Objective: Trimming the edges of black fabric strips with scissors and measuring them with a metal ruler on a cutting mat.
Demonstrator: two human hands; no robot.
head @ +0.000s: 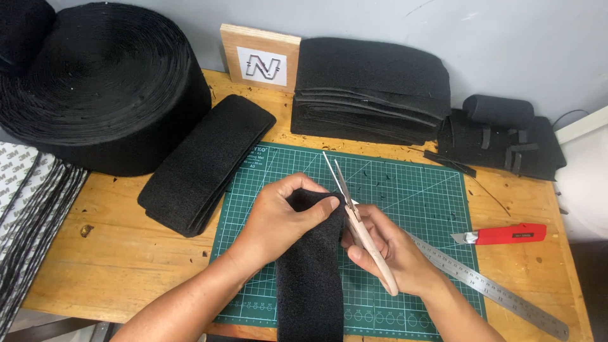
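My left hand grips the top end of a black fuzzy fabric strip that lies lengthwise on a green cutting mat. The thumb and fingers pinch the strip's upper corner. My right hand holds a pair of scissors with pale handles. Their blades are slightly apart and point up and away, right beside the strip's top right corner.
A large black fabric roll sits at the back left. Stacks of cut black strips lie behind the mat, and smaller black pieces lie at the right. A red utility knife and steel ruler lie right of the mat. A wooden block leans on the wall.
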